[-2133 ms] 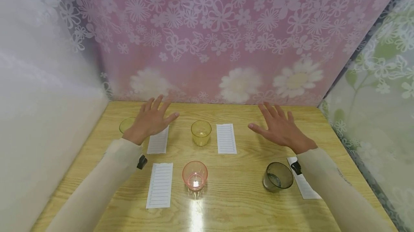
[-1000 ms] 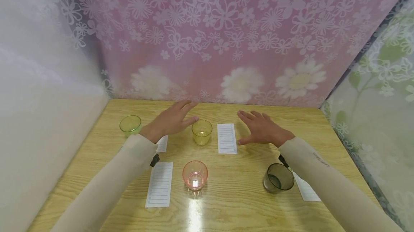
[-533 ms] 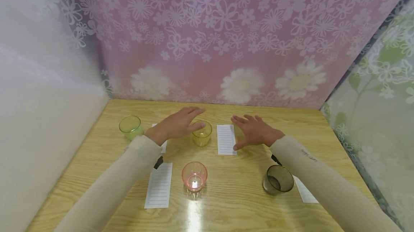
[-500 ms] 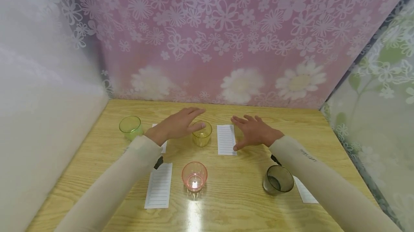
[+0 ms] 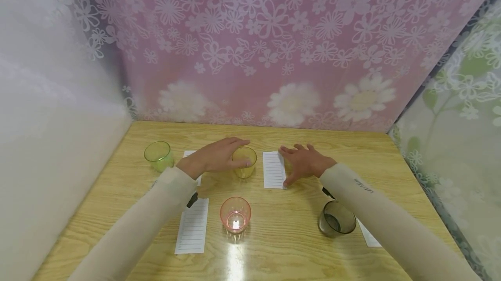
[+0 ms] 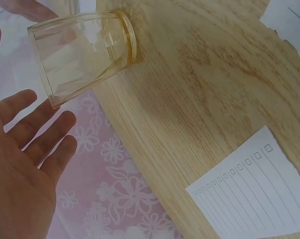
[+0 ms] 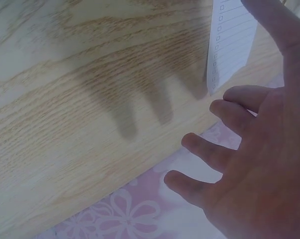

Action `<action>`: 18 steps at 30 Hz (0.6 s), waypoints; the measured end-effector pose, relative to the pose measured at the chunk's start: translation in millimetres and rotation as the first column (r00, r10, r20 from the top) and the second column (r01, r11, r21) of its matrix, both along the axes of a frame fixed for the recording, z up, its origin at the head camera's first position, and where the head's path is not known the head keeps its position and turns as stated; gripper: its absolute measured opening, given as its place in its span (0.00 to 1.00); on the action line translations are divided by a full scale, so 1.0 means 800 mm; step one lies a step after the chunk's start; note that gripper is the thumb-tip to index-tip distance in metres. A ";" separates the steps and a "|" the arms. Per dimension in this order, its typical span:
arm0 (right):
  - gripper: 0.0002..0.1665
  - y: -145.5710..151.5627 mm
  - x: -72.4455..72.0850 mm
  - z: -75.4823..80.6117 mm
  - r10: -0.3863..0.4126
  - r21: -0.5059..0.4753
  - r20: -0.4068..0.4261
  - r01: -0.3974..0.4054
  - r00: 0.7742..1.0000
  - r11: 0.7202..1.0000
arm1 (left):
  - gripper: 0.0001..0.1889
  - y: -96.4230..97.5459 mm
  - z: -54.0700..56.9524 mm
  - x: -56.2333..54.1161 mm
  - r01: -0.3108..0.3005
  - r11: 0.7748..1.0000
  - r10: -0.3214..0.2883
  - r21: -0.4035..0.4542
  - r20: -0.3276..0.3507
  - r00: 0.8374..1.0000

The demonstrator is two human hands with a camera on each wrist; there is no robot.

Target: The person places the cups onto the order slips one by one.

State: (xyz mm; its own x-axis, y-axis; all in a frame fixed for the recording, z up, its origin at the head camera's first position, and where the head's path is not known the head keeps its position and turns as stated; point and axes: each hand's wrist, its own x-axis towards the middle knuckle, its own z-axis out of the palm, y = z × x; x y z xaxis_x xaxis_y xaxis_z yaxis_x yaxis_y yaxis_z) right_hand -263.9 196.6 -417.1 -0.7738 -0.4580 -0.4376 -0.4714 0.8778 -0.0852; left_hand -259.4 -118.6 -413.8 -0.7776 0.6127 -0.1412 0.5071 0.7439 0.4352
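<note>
My left hand (image 5: 217,157) hovers at the yellow cup (image 5: 244,170), thumb and fingers spread on either side of its rim in the head view. In the left wrist view the clear yellow cup (image 6: 80,52) stands on the wooden table, and the relaxed fingers (image 6: 50,144) are just short of its rim. My right hand (image 5: 305,162) hangs over the right edge of a lined paper slip (image 5: 272,170), fingers apart and holding nothing. From the right wrist, that slip (image 7: 229,45) lies beyond the fingers (image 7: 210,149), whose shadows fall on the tabletop.
A green cup (image 5: 158,155) stands at the back left, a pink cup (image 5: 235,215) at the front middle, a dark grey cup (image 5: 336,219) at the front right. More lined slips lie beside them, one (image 5: 192,226) left of the pink cup. A pink floral cloth (image 5: 250,55) rises behind the table.
Both hands have come inward and lower from wide apart. The left went right to the yellow cup; the right went left to the slip beside it. The cups stayed put.
</note>
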 end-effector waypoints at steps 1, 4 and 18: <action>0.71 0.000 0.000 -0.001 -0.003 0.004 0.006 0.003 1.000 1.000 | 0.45 0.001 -0.001 0.000 0.003 1.000 -0.003 -0.002 -0.002 1.000; 0.71 -0.002 0.001 -0.002 -0.010 0.015 0.017 0.010 1.000 1.000 | 0.46 0.002 -0.003 -0.001 0.012 1.000 -0.012 -0.016 -0.011 1.000; 0.66 -0.007 0.002 -0.002 -0.002 0.055 0.020 0.001 1.000 0.998 | 0.48 0.000 -0.009 -0.004 0.021 0.998 -0.022 -0.054 -0.030 0.999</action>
State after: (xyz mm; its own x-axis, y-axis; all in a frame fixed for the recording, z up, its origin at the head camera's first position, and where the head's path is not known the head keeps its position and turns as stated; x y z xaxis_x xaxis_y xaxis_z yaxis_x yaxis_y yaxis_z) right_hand -262.4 190.8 -419.1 -0.7653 -0.4314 -0.4778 -0.4685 0.8822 -0.0461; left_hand -262.9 -118.5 -420.6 -0.7689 0.6213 -0.1509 0.5355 0.7548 0.3789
